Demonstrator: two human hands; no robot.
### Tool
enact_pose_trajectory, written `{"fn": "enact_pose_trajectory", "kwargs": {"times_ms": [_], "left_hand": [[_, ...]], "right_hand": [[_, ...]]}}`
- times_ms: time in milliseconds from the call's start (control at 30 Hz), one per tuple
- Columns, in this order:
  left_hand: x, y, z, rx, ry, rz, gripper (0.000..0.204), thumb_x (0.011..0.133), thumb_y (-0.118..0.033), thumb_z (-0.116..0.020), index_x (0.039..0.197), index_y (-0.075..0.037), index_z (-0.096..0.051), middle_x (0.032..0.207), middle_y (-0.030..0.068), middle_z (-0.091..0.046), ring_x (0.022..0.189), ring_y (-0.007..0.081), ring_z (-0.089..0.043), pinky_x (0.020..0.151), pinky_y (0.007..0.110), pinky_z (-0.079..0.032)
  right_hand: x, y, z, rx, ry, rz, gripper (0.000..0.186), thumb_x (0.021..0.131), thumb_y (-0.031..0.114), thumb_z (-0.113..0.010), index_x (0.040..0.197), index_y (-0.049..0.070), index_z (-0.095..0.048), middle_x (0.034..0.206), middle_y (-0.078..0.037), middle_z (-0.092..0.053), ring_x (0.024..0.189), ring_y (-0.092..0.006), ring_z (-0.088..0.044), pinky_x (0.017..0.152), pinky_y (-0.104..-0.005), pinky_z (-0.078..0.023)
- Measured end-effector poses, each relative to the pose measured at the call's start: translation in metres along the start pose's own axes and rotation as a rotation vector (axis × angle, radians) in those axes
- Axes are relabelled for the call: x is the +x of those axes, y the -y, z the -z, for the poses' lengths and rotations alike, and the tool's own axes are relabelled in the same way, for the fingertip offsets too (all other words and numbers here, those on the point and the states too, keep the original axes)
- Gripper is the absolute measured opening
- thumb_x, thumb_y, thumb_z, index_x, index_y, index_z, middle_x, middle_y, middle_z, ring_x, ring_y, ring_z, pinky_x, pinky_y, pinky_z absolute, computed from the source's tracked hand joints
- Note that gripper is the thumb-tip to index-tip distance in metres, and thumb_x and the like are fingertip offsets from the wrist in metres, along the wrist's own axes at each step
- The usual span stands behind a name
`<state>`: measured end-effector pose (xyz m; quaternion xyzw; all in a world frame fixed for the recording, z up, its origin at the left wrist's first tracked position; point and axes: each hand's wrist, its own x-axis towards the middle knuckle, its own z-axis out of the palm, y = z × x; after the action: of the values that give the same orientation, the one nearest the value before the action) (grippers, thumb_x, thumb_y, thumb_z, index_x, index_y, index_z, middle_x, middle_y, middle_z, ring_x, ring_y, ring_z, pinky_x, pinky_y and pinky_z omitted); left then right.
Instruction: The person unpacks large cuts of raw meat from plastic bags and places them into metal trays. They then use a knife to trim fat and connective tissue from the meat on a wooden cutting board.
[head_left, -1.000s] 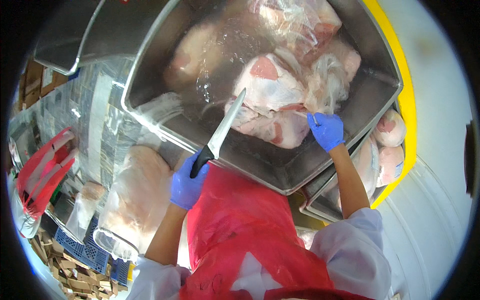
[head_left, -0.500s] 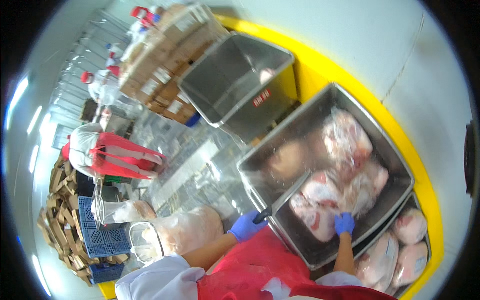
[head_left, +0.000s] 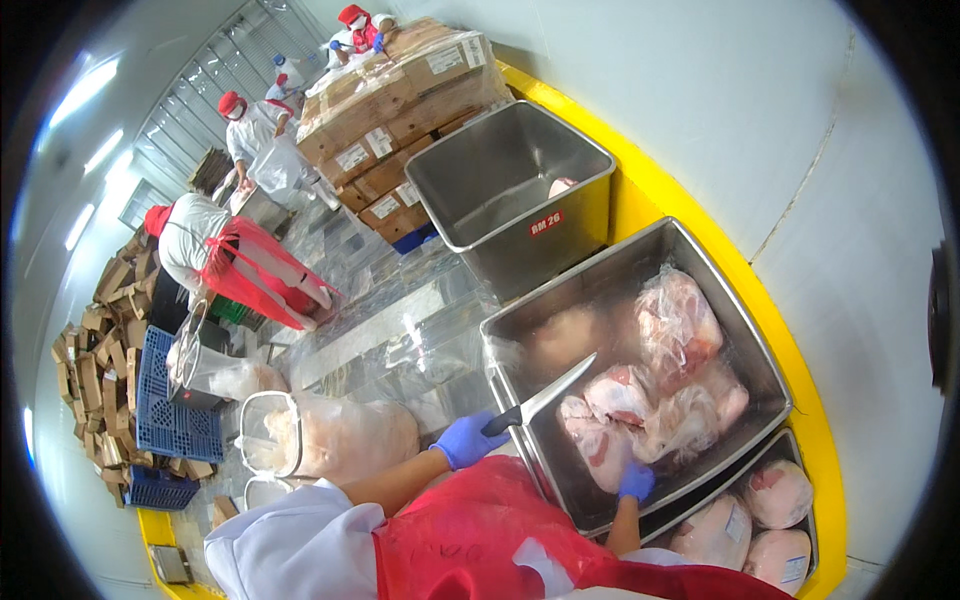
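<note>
the grey rectangular metal bin (head_left: 572,492) sits farther right in view than a second ago, suggesting handling pauses. blue-gloved left hand (head_left: 465,441) is closed round a black-handled steel knife (head_left: 550,396); blue-gloved right hand (head_left: 637,481) touches pale-pink raw meat (head_left: 601,448) inside, fingers partly hidden, grip undeterminable.

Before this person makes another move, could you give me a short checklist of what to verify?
1. Knife held by its handle: ok, in the left hand.
2. Right hand apart from the blade: ok, it is at the lower edge of the meat.
3. Right hand's grip: cannot tell, fingers partly hidden.
4. Meat free of wrapping: not ok, clear plastic lies on some pieces.
5. Nearest co-worker away from the blade: ok, in the background.
</note>
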<state>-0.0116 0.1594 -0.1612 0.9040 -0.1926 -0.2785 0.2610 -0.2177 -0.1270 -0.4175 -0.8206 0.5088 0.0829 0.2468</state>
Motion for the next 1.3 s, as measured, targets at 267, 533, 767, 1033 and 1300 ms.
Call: {"fn": "enact_pose_trajectory", "kwargs": {"times_ms": [267, 533, 767, 1033, 1300], "left_hand": [[-0.006, -0.004, -0.016, -0.028, 0.113, 0.000, 0.039, 0.083, -0.035, -0.065, 0.106, -0.003, -0.061, 0.091, 0.0220, -0.065, 0.082, 0.0350, -0.063, 0.073, 0.040, -0.049], [0.033, -0.013, -0.027, 0.062, 0.269, -0.102, 0.034, 0.087, -0.029, -0.064, 0.108, -0.003, -0.060, 0.090, 0.0194, -0.065, 0.084, 0.0311, -0.065, 0.073, 0.042, -0.049], [0.081, -0.080, -0.054, 0.275, 0.497, -0.771, 0.049, 0.086, -0.014, -0.062, 0.133, -0.008, -0.048, 0.114, 0.0217, -0.059, 0.104, 0.0342, -0.058, 0.090, 0.042, -0.044], [0.066, -0.283, -0.080, -0.310, 0.596, -1.267, 0.020, 0.077, -0.006, -0.075, 0.096, -0.004, -0.069, 0.084, 0.0050, -0.066, 0.072, 0.0108, -0.062, 0.069, 0.024, -0.050], [-0.001, -0.396, -0.157, -0.797, 1.211, -0.995, 0.014, 0.095, -0.011, -0.054, 0.086, -0.001, -0.054, 0.076, 0.0060, -0.059, 0.066, 0.0138, -0.056, 0.067, 0.028, -0.049]], "right_hand": [[-0.002, -0.017, -0.061, 0.119, 0.280, 0.421, 0.031, 0.092, 0.028, -0.043, 0.108, 0.013, -0.065, 0.096, -0.024, -0.064, 0.089, -0.0393, -0.061, 0.078, -0.0471, -0.048], [-0.048, -0.006, 0.006, 0.518, 0.215, -0.097, 0.038, 0.084, 0.039, -0.053, 0.098, 0.007, -0.066, 0.102, -0.024, -0.063, 0.092, -0.0405, -0.060, 0.082, -0.0474, -0.047], [-0.152, -0.001, 0.014, 0.717, -0.026, -0.433, 0.044, 0.082, 0.044, -0.059, 0.096, 0.004, -0.065, 0.096, -0.020, -0.066, 0.092, -0.0368, -0.062, 0.082, -0.0434, -0.048], [-0.259, 0.022, 0.004, 0.852, -0.377, -0.738, 0.037, 0.085, 0.040, -0.058, 0.090, 0.003, -0.064, 0.094, -0.021, -0.065, 0.091, -0.0372, -0.061, 0.079, -0.0432, -0.048], [-0.283, 0.018, -0.058, 1.215, -0.444, -0.737, 0.025, 0.087, 0.026, -0.062, 0.090, 0.001, -0.065, 0.080, -0.005, -0.064, 0.074, -0.0112, -0.057, 0.067, -0.0281, -0.047]]}}
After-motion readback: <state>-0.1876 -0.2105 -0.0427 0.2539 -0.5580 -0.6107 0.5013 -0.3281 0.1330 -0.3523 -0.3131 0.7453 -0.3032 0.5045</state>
